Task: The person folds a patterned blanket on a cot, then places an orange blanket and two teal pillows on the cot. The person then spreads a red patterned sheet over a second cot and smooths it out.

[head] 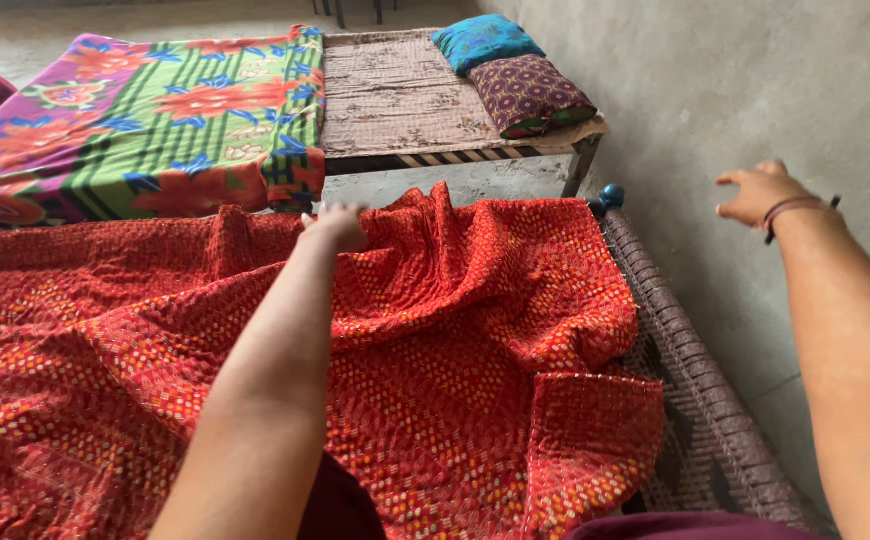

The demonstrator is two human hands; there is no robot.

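Red quilt [475, 370]: nearest the camera and largest in view; an orange-red cloth dotted with small pale marks is spread across the woven cot, rumpled, with its near right corner folded over on itself. Its long axis is seen to run left to right across the view.
Woven cot [700, 400]: a bed of dark plaited cord is left uncovered along the right edge, beside the grey wall [715, 90].
Far bed [405, 95]: set just beyond the cot; a floral sheet [155, 120] in green, pink and red is laid over its left part, and a brown cover is shown on the right.
Pillows: a purple patterned pillow [527, 92] and a blue pillow [485, 40] are stacked at the far bed's right end, touching each other.
Left hand [337, 226]: closed on the quilt's far edge, where the cloth is drawn up into a ridge; the fingertips are hidden behind the cloth.
Right hand [757, 192]: held open in the air near the wall, fingers spread and gripping nothing; a thread band is worn at the wrist.
Key relation: the quilt lies below and to the left of the right hand, well apart from it; the left hand is the nearer one and is already on the cloth.
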